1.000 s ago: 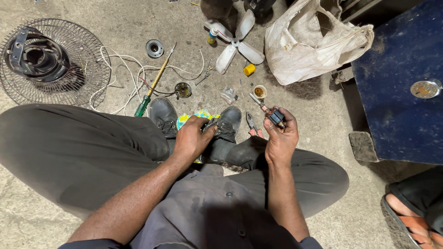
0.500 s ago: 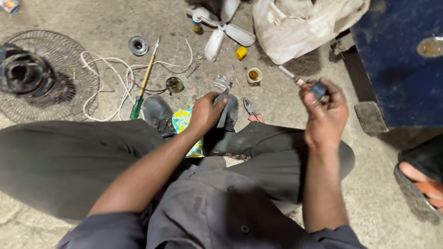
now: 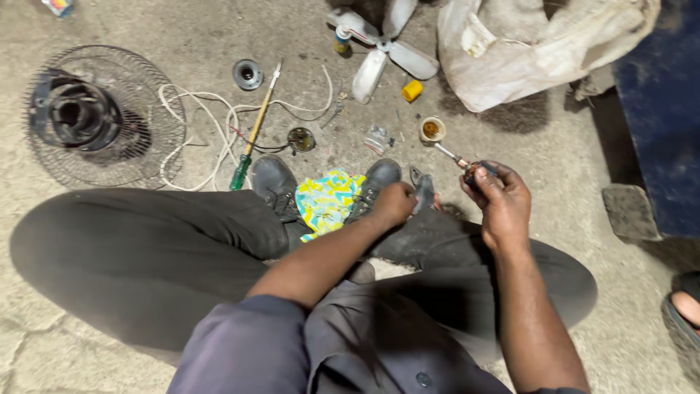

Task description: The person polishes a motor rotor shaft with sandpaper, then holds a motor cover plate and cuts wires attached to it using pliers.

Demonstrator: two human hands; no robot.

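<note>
grey concrete floor under crossed legs. right hand closed around small screwdriver, tip near little round tin. left hand curled beside black shoe, possibly pinching something small. fan guard far left.
</note>
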